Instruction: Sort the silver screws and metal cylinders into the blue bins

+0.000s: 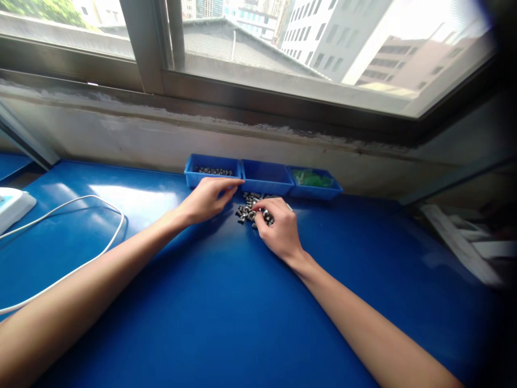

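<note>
A pile of small black-and-silver parts (pixel 244 214) lies on the blue table in front of the bins. They look like small metal connectors, but their exact kind is too small to tell. My right hand (pixel 278 223) is over the right side of this pile, thumb and index finger pinched at a small metal part. My left hand (pixel 212 199) hovers by the front of the left blue bin (pixel 191 179), fingers stretched out and thumb apart, with nothing visible in it. Similar small parts (pixel 214 171) lie inside that bin.
The middle blue bin (pixel 269 187) and the right blue bin (pixel 317 192), which holds green material (pixel 311 178), continue the row along the wall. A white cable (pixel 92 264) runs across the table's left side from a white device (pixel 14 203). Behind is a window frame (pixel 242 94).
</note>
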A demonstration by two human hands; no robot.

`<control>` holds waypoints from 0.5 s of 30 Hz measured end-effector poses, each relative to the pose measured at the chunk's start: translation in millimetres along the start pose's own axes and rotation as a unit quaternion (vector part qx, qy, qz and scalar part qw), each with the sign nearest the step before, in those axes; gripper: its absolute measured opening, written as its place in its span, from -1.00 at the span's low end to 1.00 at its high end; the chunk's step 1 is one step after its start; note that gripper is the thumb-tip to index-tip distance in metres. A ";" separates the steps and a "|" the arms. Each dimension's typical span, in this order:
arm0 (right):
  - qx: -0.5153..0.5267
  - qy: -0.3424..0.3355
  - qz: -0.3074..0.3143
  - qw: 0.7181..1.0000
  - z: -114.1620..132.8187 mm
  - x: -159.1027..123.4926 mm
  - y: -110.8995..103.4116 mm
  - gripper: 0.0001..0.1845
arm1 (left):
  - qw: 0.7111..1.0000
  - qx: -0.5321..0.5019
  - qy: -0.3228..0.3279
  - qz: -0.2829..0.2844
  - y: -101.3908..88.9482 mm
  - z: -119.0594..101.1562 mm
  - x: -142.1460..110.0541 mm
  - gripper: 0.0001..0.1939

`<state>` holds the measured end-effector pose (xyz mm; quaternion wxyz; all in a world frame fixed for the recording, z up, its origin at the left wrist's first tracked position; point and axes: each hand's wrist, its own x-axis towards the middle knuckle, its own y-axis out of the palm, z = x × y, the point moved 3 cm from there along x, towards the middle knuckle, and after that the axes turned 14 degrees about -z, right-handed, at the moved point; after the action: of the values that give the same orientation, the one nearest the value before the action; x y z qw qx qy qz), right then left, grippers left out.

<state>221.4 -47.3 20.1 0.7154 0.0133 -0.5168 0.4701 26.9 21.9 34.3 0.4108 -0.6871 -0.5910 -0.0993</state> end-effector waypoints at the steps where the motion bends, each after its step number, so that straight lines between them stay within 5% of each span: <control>1: -0.002 0.003 -0.003 1.000 0.3 0.4 -0.3 -0.82 | 0.997 0.029 0.053 0.043 5.8 -0.3 -2.5 -0.60; 3: -0.005 0.006 -0.006 1.000 1.1 1.1 -0.8 -0.81 | 0.984 0.078 0.110 0.112 16.0 2.0 -7.5 -0.44; 6: -0.008 0.007 -0.003 1.000 2.5 1.8 -1.0 -0.81 | 0.973 0.134 0.108 0.155 24.4 6.9 -11.7 -0.30; 15: -0.002 0.005 0.000 1.000 3.8 1.9 -0.6 -0.81 | 0.973 0.151 0.120 0.130 22.0 1.5 -9.8 -0.56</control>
<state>219.1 -48.2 23.6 0.7180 0.0091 -0.5138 0.4694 43.2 16.6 17.4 0.5868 -0.6711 -0.4515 -0.0364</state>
